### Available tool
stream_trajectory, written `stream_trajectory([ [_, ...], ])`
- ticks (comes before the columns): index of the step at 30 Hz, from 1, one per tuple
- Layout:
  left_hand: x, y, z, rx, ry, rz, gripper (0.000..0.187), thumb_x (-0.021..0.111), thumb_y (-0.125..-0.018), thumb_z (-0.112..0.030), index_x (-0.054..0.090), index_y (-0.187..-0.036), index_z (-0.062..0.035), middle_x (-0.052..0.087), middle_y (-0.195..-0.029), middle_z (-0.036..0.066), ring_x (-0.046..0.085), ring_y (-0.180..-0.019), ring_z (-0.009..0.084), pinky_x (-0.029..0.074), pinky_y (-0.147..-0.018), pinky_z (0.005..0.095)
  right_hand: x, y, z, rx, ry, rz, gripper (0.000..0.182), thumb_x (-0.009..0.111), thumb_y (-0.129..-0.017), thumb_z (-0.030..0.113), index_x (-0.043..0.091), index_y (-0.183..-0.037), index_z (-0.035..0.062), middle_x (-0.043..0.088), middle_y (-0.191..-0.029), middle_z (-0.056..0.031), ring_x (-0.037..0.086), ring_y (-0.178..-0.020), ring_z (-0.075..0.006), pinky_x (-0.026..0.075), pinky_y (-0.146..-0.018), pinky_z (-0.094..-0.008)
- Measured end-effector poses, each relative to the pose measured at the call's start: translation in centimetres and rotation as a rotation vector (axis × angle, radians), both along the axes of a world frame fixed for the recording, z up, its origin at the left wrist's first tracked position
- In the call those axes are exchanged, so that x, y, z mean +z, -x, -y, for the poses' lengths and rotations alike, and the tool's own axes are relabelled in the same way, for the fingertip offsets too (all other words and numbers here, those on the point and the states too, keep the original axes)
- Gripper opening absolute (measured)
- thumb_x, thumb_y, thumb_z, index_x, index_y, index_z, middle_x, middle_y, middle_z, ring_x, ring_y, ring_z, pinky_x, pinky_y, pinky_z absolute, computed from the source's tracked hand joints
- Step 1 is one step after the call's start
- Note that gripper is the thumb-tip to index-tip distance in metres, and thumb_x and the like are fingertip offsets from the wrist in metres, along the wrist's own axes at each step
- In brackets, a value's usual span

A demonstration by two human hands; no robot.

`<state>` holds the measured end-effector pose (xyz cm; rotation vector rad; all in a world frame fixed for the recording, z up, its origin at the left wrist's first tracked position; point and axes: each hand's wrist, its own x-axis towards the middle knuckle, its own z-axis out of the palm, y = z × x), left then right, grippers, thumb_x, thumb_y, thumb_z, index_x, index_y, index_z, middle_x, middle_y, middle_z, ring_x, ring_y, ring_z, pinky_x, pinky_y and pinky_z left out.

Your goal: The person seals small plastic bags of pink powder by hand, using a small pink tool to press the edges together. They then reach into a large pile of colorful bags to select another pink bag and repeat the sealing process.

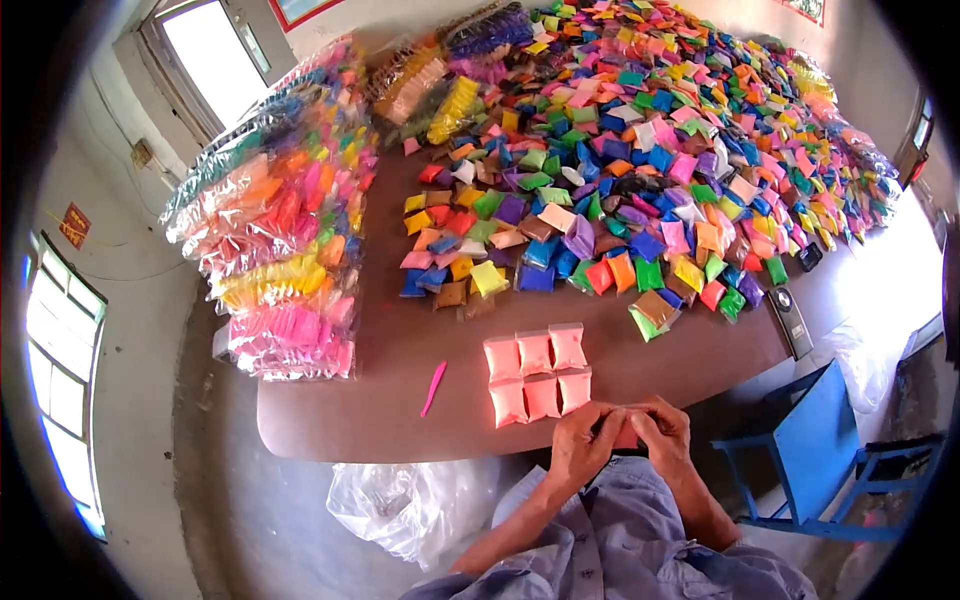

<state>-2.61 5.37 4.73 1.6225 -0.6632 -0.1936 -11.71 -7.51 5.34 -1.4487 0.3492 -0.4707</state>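
My left hand (pixel 584 442) and my right hand (pixel 664 432) are close together at the table's front edge, fingers pinched on a small salmon-pink packet (pixel 627 434) between them. Both thumbs and forefingers press on its upper part. Just beyond my left hand, several salmon-pink packets (pixel 541 394) lie on the brown table (pixel 400 385) in two rows, side by side. To their left rests a thin bright pink plastic tool (pixel 434 388).
A big heap of many-coloured packets (pixel 640 180) covers the table's back and right. Clear bags of packets (pixel 290 260) are stacked at the left. A dark device (pixel 790 320) lies at the right edge, near a blue stool (pixel 815 440). A clear plastic bag (pixel 400 510) hangs below the front edge.
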Motion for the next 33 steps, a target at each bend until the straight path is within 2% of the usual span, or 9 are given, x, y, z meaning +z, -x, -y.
stream_trajectory([
  [2, 0.5, -0.3, 0.4, -0.015, -0.069, 0.031, 0.014, 0.070, -0.098, -0.015, 0.071, -0.098, -0.0001, 0.072, -0.082, 0.017, 0.067, -0.066, 0.0248, 0.052, -0.061, 0.0340, -0.9, -0.1, 0.5, -0.010, -0.023, 0.018, 0.013, 0.061, -0.099, 0.001, 0.072, -0.105, -0.0009, 0.064, -0.092, 0.0031, 0.056, -0.084, -0.0047, 0.046, -0.074, -0.0218],
  [5, 0.3, -0.4, 1.2, -0.016, -0.078, 0.038, 0.014, 0.070, -0.098, -0.015, 0.071, -0.099, -0.0009, 0.070, -0.080, 0.015, 0.066, -0.065, 0.0215, 0.051, -0.060, 0.0323, -2.1, 0.1, 1.3, -0.029, -0.030, 0.041, 0.014, 0.060, -0.100, 0.002, 0.072, -0.106, -0.0008, 0.065, -0.092, 0.0025, 0.056, -0.086, -0.0051, 0.046, -0.077, -0.0221],
  [7, 0.8, -0.2, 1.5, -0.072, -0.028, -0.170, 0.017, 0.070, -0.099, -0.015, 0.068, -0.096, 0.0014, 0.065, -0.073, 0.011, 0.060, -0.065, 0.0113, 0.047, -0.057, 0.0289, -2.1, 0.1, 1.5, -0.041, -0.024, 0.049, 0.014, 0.060, -0.100, 0.002, 0.072, -0.107, -0.0008, 0.065, -0.093, 0.0023, 0.056, -0.087, -0.0052, 0.046, -0.078, -0.0221],
  [10, -0.4, 0.0, 1.7, -0.126, -0.150, -0.115, 0.021, 0.070, -0.099, -0.016, 0.064, -0.089, 0.0023, 0.058, -0.067, 0.010, 0.052, -0.061, 0.0103, 0.042, -0.053, 0.0310, -1.4, 0.0, 2.1, -0.072, -0.022, 0.108, 0.014, 0.060, -0.101, 0.004, 0.072, -0.107, -0.0006, 0.065, -0.092, 0.0021, 0.056, -0.085, -0.0052, 0.045, -0.077, -0.0222],
  [16, -0.8, 1.0, 3.4, -0.081, -0.130, 0.015, 0.030, 0.071, -0.099, -0.019, 0.058, -0.081, 0.0022, 0.048, -0.064, 0.009, 0.043, -0.059, 0.0102, 0.038, -0.051, 0.0336, -4.3, 1.3, 3.2, -0.103, -0.133, 0.038, 0.012, 0.062, -0.102, 0.007, 0.070, -0.100, -0.0012, 0.065, -0.087, 0.0032, 0.055, -0.078, -0.0048, 0.045, -0.070, -0.0225],
  [20, -0.4, 1.5, 3.8, -0.096, -0.169, -0.113, 0.028, 0.071, -0.098, -0.019, 0.060, -0.083, 0.0016, 0.050, -0.065, 0.006, 0.044, -0.061, 0.0090, 0.038, -0.052, 0.0328, -4.4, 1.5, 3.6, -0.155, -0.050, 0.033, 0.012, 0.063, -0.101, 0.007, 0.070, -0.096, -0.0011, 0.064, -0.084, 0.0019, 0.055, -0.076, -0.0049, 0.045, -0.068, -0.0231],
  [22, -1.0, 1.8, 4.1, -0.149, -0.071, -0.310, 0.027, 0.071, -0.099, -0.020, 0.062, -0.087, 0.0013, 0.052, -0.068, 0.002, 0.045, -0.065, 0.0077, 0.038, -0.054, 0.0318, -3.9, 1.6, 3.8, -0.187, 0.021, 0.008, 0.012, 0.063, -0.101, 0.007, 0.070, -0.095, -0.0011, 0.064, -0.084, 0.0010, 0.055, -0.076, -0.0053, 0.045, -0.068, -0.0235],
  [27, -2.4, 1.3, 4.2, -0.206, -0.155, -0.201, 0.023, 0.069, -0.101, -0.021, 0.066, -0.095, 0.0018, 0.056, -0.072, 0.001, 0.048, -0.069, 0.0076, 0.040, -0.056, 0.0299, -2.9, 1.4, 4.1, -0.253, 0.184, -0.087, 0.011, 0.063, -0.099, 0.006, 0.069, -0.095, -0.0019, 0.064, -0.082, -0.0011, 0.056, -0.077, -0.0068, 0.046, -0.068, -0.0253],
  [33, -1.9, 1.2, 4.8, -0.165, -0.133, -0.042, 0.023, 0.069, -0.101, -0.020, 0.067, -0.102, 0.0026, 0.061, -0.074, 0.004, 0.053, -0.068, 0.0090, 0.045, -0.058, 0.0303, -3.7, 1.3, 4.5, -0.227, 0.053, -0.121, 0.011, 0.065, -0.097, 0.007, 0.069, -0.092, -0.0017, 0.062, -0.079, -0.0029, 0.054, -0.076, -0.0067, 0.047, -0.067, -0.0269],
])
